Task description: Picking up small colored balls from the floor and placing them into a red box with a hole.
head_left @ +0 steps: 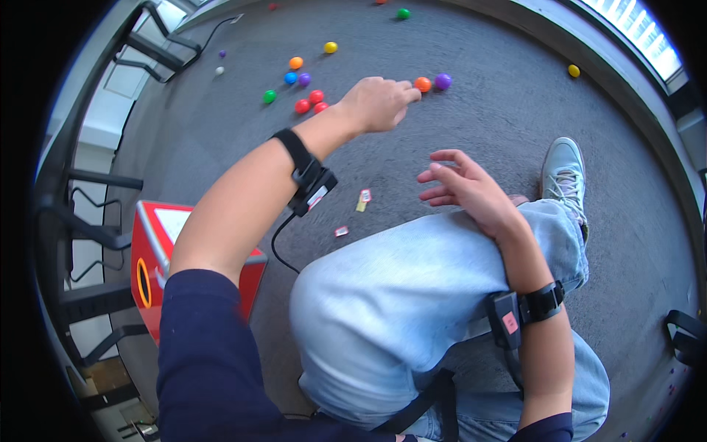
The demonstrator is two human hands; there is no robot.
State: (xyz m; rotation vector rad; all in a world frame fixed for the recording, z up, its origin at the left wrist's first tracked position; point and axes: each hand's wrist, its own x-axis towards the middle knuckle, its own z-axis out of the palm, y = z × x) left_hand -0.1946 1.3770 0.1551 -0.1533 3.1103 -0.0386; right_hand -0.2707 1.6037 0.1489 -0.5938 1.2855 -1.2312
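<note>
My left hand [379, 104] reaches far out over the grey floor, palm down. Its fingertips meet the left side of an orange ball [422, 85], while the thumb hangs apart from the fingers. Touching or close beside that ball on its right is a purple ball [442, 81]. Above my bent knee, my right hand [468, 188] holds nothing, its fingers loosely spread and pointing left. Left of my left hand lie several red balls [316, 96], a green ball [269, 96], a blue ball [291, 78], another purple ball [304, 79] and another orange ball [296, 62].
A red box [254, 283] stands beside my left arm, partly hidden by it. Small paper labels [364, 200] lie before my knee. Yellow balls [331, 48] and a green one [403, 14] lie farther off. Black metal furniture legs [110, 179] line the left side.
</note>
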